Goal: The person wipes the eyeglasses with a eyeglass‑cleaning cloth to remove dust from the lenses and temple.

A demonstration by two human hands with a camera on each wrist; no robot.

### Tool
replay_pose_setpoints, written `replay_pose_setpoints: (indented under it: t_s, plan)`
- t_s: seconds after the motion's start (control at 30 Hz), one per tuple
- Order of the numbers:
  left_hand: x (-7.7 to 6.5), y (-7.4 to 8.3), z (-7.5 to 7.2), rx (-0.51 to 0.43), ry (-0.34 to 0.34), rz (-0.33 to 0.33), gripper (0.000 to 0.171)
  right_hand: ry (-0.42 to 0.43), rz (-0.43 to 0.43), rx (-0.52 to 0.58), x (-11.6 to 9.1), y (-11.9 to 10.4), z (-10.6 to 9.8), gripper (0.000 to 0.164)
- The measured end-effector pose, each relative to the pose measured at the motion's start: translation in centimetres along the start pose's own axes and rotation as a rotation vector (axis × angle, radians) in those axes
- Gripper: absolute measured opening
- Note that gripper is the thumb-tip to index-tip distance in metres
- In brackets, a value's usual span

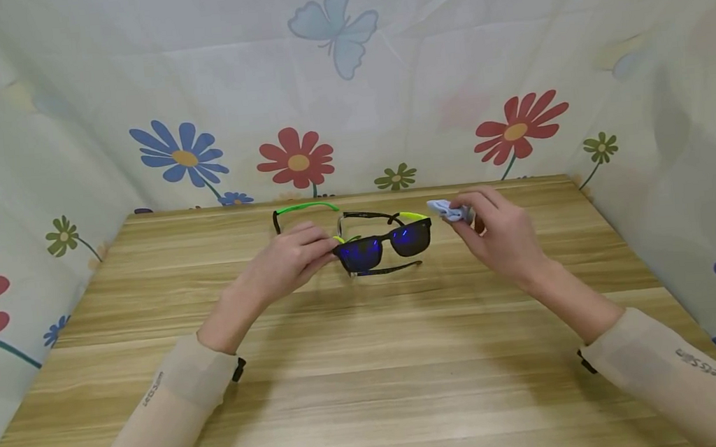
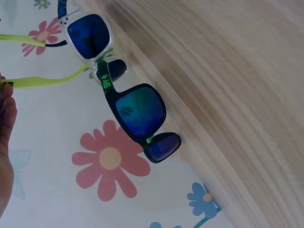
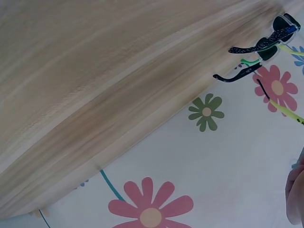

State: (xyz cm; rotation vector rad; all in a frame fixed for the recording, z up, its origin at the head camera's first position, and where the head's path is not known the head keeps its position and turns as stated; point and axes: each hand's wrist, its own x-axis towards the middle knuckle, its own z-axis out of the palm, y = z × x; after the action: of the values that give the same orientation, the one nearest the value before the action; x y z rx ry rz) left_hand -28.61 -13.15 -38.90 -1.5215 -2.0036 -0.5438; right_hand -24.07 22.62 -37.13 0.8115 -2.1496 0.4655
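My left hand (image 1: 291, 257) grips one side of black-framed sunglasses (image 1: 360, 253) with dark blue lenses and yellow-green temples, near the hinge. They are held above the tabletop, lenses facing me. In the left wrist view their yellow-green temple (image 2: 38, 82) reaches the fingers at the left edge. My right hand (image 1: 502, 230) pinches a bunched light blue cloth (image 1: 448, 211) between thumb and fingers, just right of the held sunglasses. Only a little of that right hand (image 3: 295, 190) shows in its wrist view.
Behind the held pair, black-framed sunglasses (image 2: 141, 111) with green temples (image 1: 303, 207) and clear-framed sunglasses (image 2: 89, 37) with dark patterned temples (image 3: 266, 42) stand side by side on the wooden table (image 1: 357, 378). A flowered curtain (image 1: 226, 72) hangs along the back and sides.
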Motion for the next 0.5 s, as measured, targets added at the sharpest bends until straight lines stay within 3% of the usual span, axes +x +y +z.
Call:
replay_pose_setpoints:
  t_s: [0.2,0.5]
  plan:
    - [0.3,0.2,-0.1,0.043,0.025,0.008,0.022,0.081,-0.030,0.049,0.5,-0.7,0.1,0.034]
    - [0.6,0.7,-0.4,0.104,0.037,-0.016,0.021,0.101,-0.084,0.175,0.7,-2.3,0.7,0.037]
